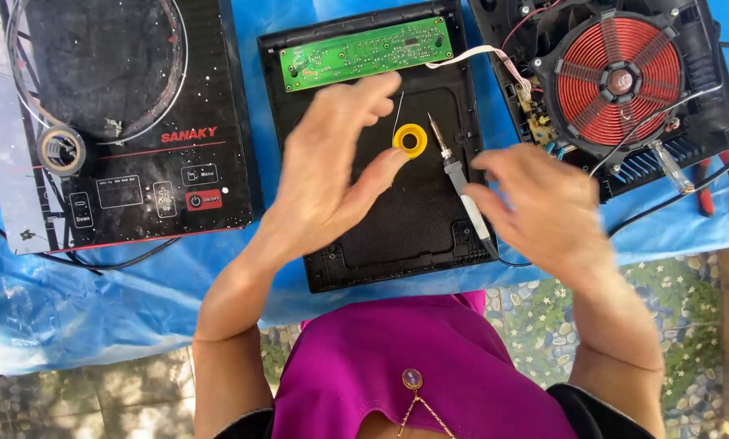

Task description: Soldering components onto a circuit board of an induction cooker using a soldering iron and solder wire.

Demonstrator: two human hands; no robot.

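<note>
Lying between two open, empty hands: slim grey-handled soldering iron, beside yellow solder spool.

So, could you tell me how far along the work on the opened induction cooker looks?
Done: the glass top panel is off and set aside, exposing the copper coil, and the green circuit board lies on the black housing. In hand: nothing; the left hand hovers by the yellow solder spool, the right hand by the soldering iron. Left: soldering not visibly begun, and the cooker is still apart.
</note>
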